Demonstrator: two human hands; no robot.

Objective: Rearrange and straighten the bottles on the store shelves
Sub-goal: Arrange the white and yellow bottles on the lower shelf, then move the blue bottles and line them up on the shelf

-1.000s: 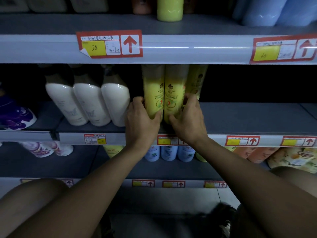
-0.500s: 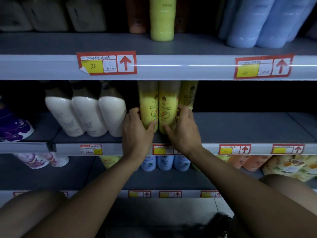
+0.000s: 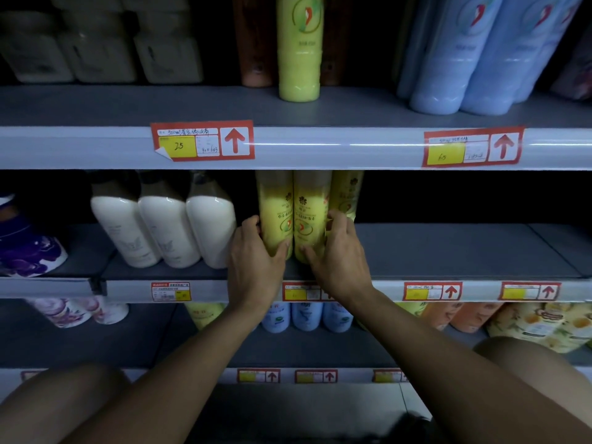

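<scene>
Pushed slightly deeper since earlier: two yellow bottles (image 3: 293, 216), upright, touching, gripped one each by left hand (image 3: 253, 256) and right hand (image 3: 339, 251); third yellow bottle (image 3: 347, 197) behind, unaligned.

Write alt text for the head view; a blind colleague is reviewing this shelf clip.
Two hands grip a pair of yellow bottles side by side on the middle shelf: left hand on the left bottle, right hand on the right bottle. Three white bottles stand to their left.

a shop aisle: grey metal shelving (image 3: 96, 104) in tiers, red-and-yellow price tags (image 3: 202, 141) clipped along the shelf edges, and rows of matching bottles (image 3: 161, 229) stocked below those tags.
</scene>
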